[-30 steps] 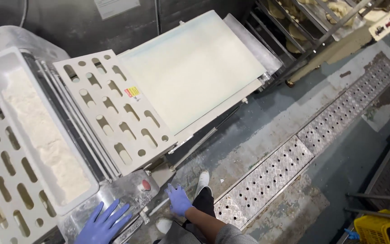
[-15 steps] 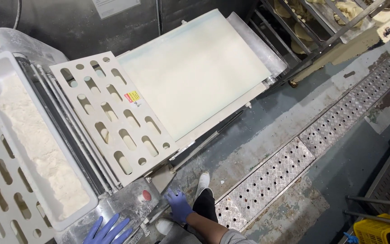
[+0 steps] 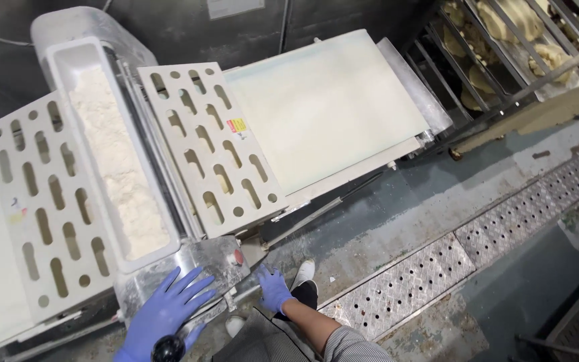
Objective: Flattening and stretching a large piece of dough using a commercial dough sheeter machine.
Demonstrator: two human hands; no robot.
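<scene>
A: Looking down on a cream dough-rolling machine. The left hand [image 3: 165, 312], in a blue glove, lies flat with fingers spread on the shiny steel end panel [image 3: 199, 271] at the machine's near end.

B: And the other?

A: The right hand [image 3: 274, 289], gloved the same blue, curls over a thin metal bar [image 3: 316, 216] that runs below the machine's edge. Whether it truly grips, I cannot tell. A small red round button [image 3: 238, 257] sits on the panel between the two hands.

B: What's up top?

A: A long white trough of flour [image 3: 118, 161] runs down the middle, flanked by two cream slotted guard plates [image 3: 212, 144]. To the right, a pale conveyor belt [image 3: 326, 107] lies bare.

B: Below?

A: Grey concrete floor [image 3: 397, 214], a perforated steel drain grate [image 3: 403, 285], and a white shoe [image 3: 303, 271] just beside the right hand.
</scene>
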